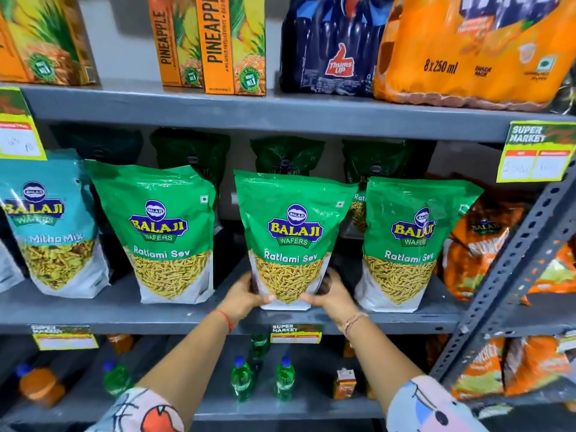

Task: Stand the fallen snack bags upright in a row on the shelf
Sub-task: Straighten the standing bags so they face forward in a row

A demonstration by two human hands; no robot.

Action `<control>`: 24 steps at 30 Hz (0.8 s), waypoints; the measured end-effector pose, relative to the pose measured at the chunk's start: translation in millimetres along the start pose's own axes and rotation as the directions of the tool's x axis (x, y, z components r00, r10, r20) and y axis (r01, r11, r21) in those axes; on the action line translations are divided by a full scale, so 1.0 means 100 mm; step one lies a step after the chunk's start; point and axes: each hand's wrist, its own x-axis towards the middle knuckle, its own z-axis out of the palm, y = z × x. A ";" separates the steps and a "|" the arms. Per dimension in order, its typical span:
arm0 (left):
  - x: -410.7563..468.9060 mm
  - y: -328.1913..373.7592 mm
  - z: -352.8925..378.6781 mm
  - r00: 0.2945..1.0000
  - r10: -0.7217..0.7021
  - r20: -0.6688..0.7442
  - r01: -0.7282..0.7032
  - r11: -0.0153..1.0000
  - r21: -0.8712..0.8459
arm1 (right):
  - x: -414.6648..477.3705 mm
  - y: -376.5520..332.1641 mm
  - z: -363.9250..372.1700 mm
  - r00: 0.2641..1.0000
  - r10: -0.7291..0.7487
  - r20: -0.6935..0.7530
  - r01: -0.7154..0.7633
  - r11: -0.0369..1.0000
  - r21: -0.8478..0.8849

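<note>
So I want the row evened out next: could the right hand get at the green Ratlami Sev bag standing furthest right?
Probably yes. That bag stands at the shelf's front edge right beside the right hand, nothing between them, but the hand must first release the middle bag.

You wear short pale cartoon-print sleeves (146, 413), a red thread (225, 319) on your left wrist, thin bangles (352, 322) on your right.

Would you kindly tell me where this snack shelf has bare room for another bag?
Bare shelf shows between the left Ratlami Sev bag and the held bag. Rightward, bags crowd together.
</note>
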 end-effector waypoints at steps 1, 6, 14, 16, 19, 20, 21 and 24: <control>0.02 -0.07 0.00 1.000 -0.008 -0.022 0.009 0.999 0.031 | 0.00 0.06 0.04 1.000 0.014 -0.028 -0.015 0.999 -0.035; 0.13 -0.15 0.00 0.997 -0.043 -0.064 0.044 0.999 0.020 | 0.05 0.07 0.06 0.995 0.024 -0.095 -0.034 0.993 -0.114; 0.15 -0.18 0.04 0.997 -0.015 -0.082 0.019 0.999 0.039 | 0.04 0.09 0.08 0.994 0.037 -0.100 -0.048 0.993 -0.112; 0.13 -0.19 0.04 0.998 -0.020 -0.065 0.024 0.998 0.054 | 0.02 0.07 0.08 0.995 0.044 -0.087 -0.053 0.993 -0.110; 0.05 -0.17 0.06 0.994 0.009 -0.112 0.002 0.996 0.094 | -0.10 0.08 0.06 0.996 0.034 -0.085 -0.041 0.995 -0.089; -0.01 -0.17 0.10 0.981 0.048 -0.188 -0.029 0.994 0.104 | -0.17 0.09 0.05 0.995 0.013 -0.101 -0.021 0.997 -0.078; -0.10 -0.16 0.14 0.945 0.097 -0.313 -0.056 0.989 0.138 | -0.24 0.09 0.04 0.992 -0.013 -0.126 0.006 0.998 -0.062; -0.47 -0.15 0.37 0.781 0.380 -0.495 -0.159 0.888 0.432 | -0.46 0.08 -0.03 0.952 -0.090 -0.294 0.072 0.995 -0.074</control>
